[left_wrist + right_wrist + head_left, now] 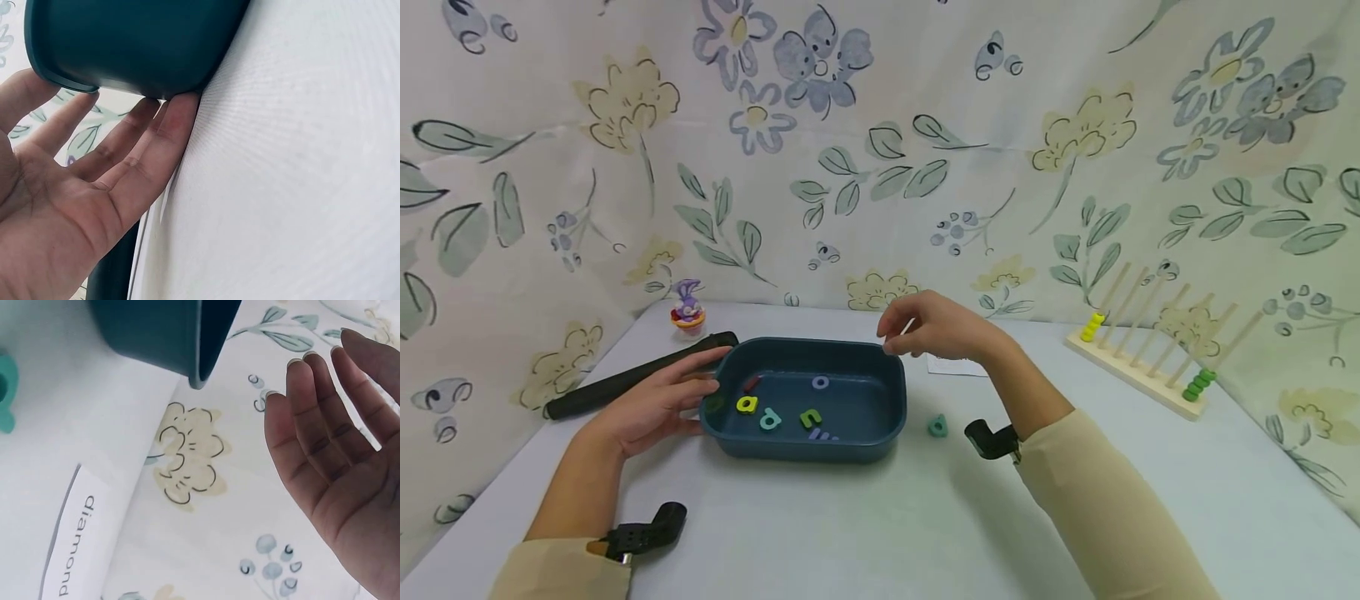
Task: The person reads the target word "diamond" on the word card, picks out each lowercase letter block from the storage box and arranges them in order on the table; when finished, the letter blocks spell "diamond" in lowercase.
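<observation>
A dark teal plastic bin [805, 450] sits on the table, with small letter pieces inside: a yellow "a" [747, 405], a teal piece [770, 419], a green "n" [810, 418], a purple ring-shaped letter [820, 382] and a red stick-like piece [752, 383] among them. My left hand [655, 404] rests its extended fingertips against the bin's left outer wall and rim. Over the bin's right rim hovers my right hand [928, 325], fingers loosely bent; the right wrist view shows nothing in them. Another teal letter [937, 426] lies on the table right of the bin.
A white card reading "diamond" [72, 531] lies behind the right arm. At the right stands a wooden peg counter [1138, 367] with yellow and green beads. A long black object [625, 379] and a purple bunny figurine [688, 308] are at the left, before a floral curtain [880, 242].
</observation>
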The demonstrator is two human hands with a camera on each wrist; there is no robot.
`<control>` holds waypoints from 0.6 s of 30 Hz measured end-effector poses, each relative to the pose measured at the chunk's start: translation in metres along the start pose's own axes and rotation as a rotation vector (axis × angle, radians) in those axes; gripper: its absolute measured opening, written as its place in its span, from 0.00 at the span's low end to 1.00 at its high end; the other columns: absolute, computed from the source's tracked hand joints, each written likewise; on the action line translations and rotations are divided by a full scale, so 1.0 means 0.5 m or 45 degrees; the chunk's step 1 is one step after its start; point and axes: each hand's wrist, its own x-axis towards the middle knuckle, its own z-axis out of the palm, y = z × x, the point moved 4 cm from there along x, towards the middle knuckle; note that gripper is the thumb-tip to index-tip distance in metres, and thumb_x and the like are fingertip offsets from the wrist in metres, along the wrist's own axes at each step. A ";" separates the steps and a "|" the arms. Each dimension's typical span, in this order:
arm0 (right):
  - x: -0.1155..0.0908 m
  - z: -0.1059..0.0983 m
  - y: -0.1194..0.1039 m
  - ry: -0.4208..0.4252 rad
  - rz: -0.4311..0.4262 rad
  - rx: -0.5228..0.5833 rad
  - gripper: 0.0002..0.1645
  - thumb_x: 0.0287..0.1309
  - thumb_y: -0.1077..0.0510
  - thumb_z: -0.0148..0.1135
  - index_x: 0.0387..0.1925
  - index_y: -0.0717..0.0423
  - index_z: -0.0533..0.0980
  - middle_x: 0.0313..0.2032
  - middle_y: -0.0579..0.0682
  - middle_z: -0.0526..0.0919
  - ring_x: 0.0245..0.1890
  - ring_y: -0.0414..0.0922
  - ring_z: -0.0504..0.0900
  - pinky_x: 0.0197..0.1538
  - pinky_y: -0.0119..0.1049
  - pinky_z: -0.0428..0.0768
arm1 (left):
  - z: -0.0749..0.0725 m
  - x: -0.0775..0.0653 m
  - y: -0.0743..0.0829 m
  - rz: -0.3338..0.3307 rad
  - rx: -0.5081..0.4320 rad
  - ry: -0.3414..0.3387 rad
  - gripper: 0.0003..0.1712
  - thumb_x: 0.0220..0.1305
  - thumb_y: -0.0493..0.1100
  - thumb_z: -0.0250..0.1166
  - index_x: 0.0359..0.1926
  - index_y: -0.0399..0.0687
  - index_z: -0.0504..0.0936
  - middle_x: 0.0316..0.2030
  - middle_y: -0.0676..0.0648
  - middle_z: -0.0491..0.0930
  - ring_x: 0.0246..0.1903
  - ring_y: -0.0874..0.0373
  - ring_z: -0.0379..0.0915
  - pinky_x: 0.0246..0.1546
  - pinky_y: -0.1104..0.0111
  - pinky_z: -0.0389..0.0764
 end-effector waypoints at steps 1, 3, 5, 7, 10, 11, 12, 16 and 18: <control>0.005 0.000 -0.003 0.000 0.003 0.002 0.10 0.65 0.57 0.68 0.46 0.53 0.82 0.43 0.50 0.87 0.42 0.49 0.85 0.46 0.42 0.85 | 0.000 0.000 0.001 -0.002 -0.001 0.002 0.41 0.78 0.50 0.59 0.83 0.61 0.50 0.81 0.37 0.50 0.73 0.39 0.62 0.60 0.45 0.80; 0.014 0.000 -0.010 -0.006 0.001 0.008 0.09 0.65 0.57 0.67 0.46 0.52 0.82 0.43 0.50 0.87 0.43 0.49 0.85 0.47 0.42 0.85 | 0.000 -0.001 0.001 -0.003 -0.003 0.006 0.41 0.78 0.50 0.59 0.83 0.60 0.50 0.81 0.37 0.50 0.74 0.38 0.61 0.60 0.45 0.80; 0.024 0.001 -0.016 -0.014 -0.014 0.004 0.10 0.65 0.56 0.67 0.47 0.51 0.82 0.43 0.49 0.87 0.43 0.49 0.85 0.47 0.42 0.85 | -0.001 -0.002 0.000 -0.004 -0.006 0.007 0.41 0.78 0.50 0.59 0.83 0.60 0.50 0.81 0.37 0.50 0.74 0.37 0.60 0.60 0.45 0.79; 0.035 0.003 -0.023 -0.026 -0.034 -0.003 0.10 0.65 0.56 0.67 0.47 0.51 0.83 0.44 0.49 0.87 0.43 0.49 0.85 0.47 0.41 0.85 | 0.000 -0.003 0.000 -0.006 -0.005 0.011 0.41 0.77 0.50 0.59 0.83 0.60 0.50 0.81 0.37 0.51 0.74 0.37 0.61 0.60 0.45 0.79; 0.051 0.007 -0.033 -0.043 -0.069 -0.019 0.10 0.65 0.56 0.68 0.48 0.50 0.83 0.44 0.49 0.87 0.44 0.48 0.85 0.46 0.41 0.86 | 0.000 -0.003 -0.002 -0.002 -0.003 0.012 0.41 0.77 0.50 0.59 0.83 0.61 0.50 0.80 0.37 0.52 0.73 0.37 0.62 0.60 0.45 0.79; 0.056 0.009 -0.036 -0.047 -0.079 -0.025 0.10 0.65 0.56 0.68 0.48 0.50 0.83 0.44 0.49 0.87 0.44 0.48 0.85 0.46 0.40 0.86 | 0.001 -0.003 -0.003 -0.001 -0.001 0.012 0.41 0.77 0.50 0.59 0.83 0.61 0.50 0.80 0.37 0.52 0.73 0.38 0.62 0.60 0.45 0.79; 0.061 0.011 -0.040 -0.054 -0.085 -0.030 0.10 0.65 0.56 0.68 0.48 0.49 0.84 0.44 0.49 0.87 0.44 0.48 0.85 0.46 0.40 0.86 | 0.001 -0.003 -0.003 0.000 0.000 0.012 0.41 0.77 0.50 0.59 0.83 0.61 0.50 0.80 0.37 0.52 0.73 0.38 0.62 0.60 0.45 0.79; 0.078 0.021 -0.056 -0.079 -0.089 -0.048 0.10 0.65 0.56 0.67 0.48 0.48 0.84 0.44 0.48 0.86 0.46 0.49 0.85 0.46 0.39 0.86 | 0.002 -0.007 0.000 0.009 0.002 0.002 0.42 0.77 0.50 0.60 0.83 0.61 0.49 0.80 0.36 0.52 0.74 0.35 0.58 0.60 0.45 0.79; 0.086 0.027 -0.065 -0.099 -0.092 -0.055 0.11 0.66 0.56 0.67 0.49 0.48 0.84 0.45 0.48 0.86 0.46 0.49 0.85 0.47 0.39 0.86 | 0.002 -0.008 0.002 0.016 0.003 -0.003 0.42 0.78 0.50 0.59 0.83 0.60 0.49 0.80 0.35 0.52 0.75 0.33 0.56 0.60 0.45 0.79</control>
